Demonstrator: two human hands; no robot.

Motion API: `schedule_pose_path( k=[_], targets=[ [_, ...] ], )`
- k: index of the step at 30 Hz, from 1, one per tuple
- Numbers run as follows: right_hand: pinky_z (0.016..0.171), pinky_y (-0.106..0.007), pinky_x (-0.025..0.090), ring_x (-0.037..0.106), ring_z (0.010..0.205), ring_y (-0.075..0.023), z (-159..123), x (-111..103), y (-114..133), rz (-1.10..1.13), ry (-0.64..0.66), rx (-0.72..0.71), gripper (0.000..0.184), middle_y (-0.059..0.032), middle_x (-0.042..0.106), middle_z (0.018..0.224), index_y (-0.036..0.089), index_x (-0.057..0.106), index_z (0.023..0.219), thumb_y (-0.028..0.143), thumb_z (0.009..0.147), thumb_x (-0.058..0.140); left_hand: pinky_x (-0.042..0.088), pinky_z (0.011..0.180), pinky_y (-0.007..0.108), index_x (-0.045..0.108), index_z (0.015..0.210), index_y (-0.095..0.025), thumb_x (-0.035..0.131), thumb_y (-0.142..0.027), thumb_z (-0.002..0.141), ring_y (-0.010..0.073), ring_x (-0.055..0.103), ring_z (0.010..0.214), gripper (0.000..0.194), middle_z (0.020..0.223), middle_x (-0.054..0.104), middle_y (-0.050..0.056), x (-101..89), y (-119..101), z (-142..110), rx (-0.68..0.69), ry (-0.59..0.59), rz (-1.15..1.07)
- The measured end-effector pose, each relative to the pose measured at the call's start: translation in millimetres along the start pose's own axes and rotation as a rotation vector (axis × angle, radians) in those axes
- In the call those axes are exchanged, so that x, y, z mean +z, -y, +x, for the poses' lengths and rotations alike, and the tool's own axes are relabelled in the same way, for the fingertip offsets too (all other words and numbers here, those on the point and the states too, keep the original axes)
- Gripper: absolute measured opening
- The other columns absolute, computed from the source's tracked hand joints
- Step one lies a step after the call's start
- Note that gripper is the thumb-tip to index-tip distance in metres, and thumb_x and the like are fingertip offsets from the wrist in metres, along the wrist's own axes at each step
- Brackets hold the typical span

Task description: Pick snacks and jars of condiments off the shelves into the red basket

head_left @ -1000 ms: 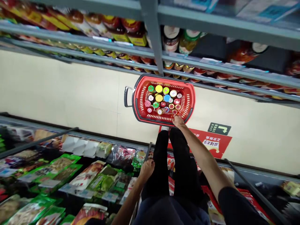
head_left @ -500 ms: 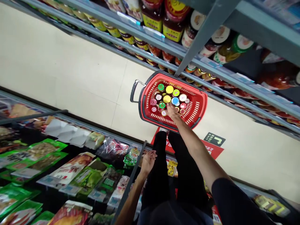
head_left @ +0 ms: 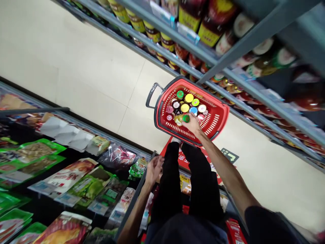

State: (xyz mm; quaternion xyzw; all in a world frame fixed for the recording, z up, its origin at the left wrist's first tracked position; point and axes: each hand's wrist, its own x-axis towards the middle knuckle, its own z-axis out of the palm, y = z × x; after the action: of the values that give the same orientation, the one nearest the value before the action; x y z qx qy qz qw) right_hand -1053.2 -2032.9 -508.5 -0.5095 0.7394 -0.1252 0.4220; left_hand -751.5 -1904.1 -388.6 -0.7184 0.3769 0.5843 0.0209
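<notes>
A red shopping basket [head_left: 220, 123] stands on the floor in front of my feet, holding several jars with coloured lids. My right hand [head_left: 192, 124] reaches into it and grips a green-lidded jar [head_left: 186, 118], tilted, above the others. Around that jar are a yellow-lidded jar [head_left: 185, 108], a blue-lidded jar [head_left: 193, 110] and a white-lidded jar [head_left: 202, 108]. My left hand [head_left: 154, 168] hangs by my left leg near the shelf edge, fingers loosely bent and apart, with nothing seen in it.
The basket's black-gripped handle [head_left: 151, 95] sticks out to the left. Ahead runs a grey shelf [head_left: 210, 71] packed with jars and bottles. Bagged foods [head_left: 88, 193] lie on the shelf at left. A red floor sticker [head_left: 184, 159] and an exit sign [head_left: 230, 156] mark the floor.
My right hand has taken hold of the green-lidded jar and raised it among the others. My left hand has shifted slightly left. The view has turned a little.
</notes>
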Motion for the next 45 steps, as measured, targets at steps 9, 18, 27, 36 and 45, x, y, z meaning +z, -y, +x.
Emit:
schedule_pose_path(
  k=[9,18,27,36,45],
  targets=[
    [0.067,-0.031,0.052,0.064,0.074,-0.0185,-228,-233,133,0.595,-0.124,-0.053,0.029,-0.0016,0.071,0.083,0.020,0.074,0.095,0.049,0.090,0.069,0.056,0.109,0.044,0.073,0.131,-0.019,0.079,-0.063,0.084,0.0310,0.069,0.127,0.065,0.135,0.074,0.014,-8.0,-247,-112,0.441,0.529,-0.354],
    [0.085,-0.036,0.060,0.070,0.095,-0.0198,-337,-303,178,0.990,-0.440,-0.089,0.052,-0.0066,0.074,0.115,0.026,0.069,0.129,0.066,0.096,0.063,0.068,0.079,0.035,0.080,0.117,-0.017,0.090,-0.059,0.072,0.0244,0.079,0.095,0.063,0.120,0.080,0.011,16.4,-303,-212,0.531,0.636,-0.438],
    [0.108,-0.045,0.059,0.067,0.123,-0.0260,-384,-272,137,1.126,-0.584,-0.125,0.060,-0.0057,0.069,0.138,0.032,0.068,0.134,0.051,0.081,0.088,0.057,0.112,0.041,0.073,0.132,-0.024,0.089,-0.047,0.079,0.0286,0.067,0.132,0.060,0.142,0.071,0.010,74.0,-295,-240,0.759,0.624,-0.296],
    [0.104,-0.050,0.063,0.068,0.124,-0.0308,-320,-307,59,0.808,-0.753,-0.224,0.074,-0.0108,0.067,0.143,0.021,0.066,0.141,0.057,0.079,0.086,0.052,0.115,0.045,0.068,0.138,-0.020,0.076,-0.053,0.091,0.0273,0.065,0.132,0.058,0.149,0.063,0.015,141.5,-345,-180,1.140,0.536,-0.020],
    [0.125,-0.054,0.041,0.045,0.152,-0.0322,-203,-382,5,0.138,-0.924,-0.392,0.074,-0.0091,0.050,0.163,0.032,0.044,0.159,0.066,0.095,0.062,0.046,0.119,0.054,0.066,0.136,-0.023,0.078,-0.042,0.092,0.0338,0.058,0.138,0.050,0.140,0.062,0.014,197.6,-460,-106,1.418,0.346,0.021]
  ],
)
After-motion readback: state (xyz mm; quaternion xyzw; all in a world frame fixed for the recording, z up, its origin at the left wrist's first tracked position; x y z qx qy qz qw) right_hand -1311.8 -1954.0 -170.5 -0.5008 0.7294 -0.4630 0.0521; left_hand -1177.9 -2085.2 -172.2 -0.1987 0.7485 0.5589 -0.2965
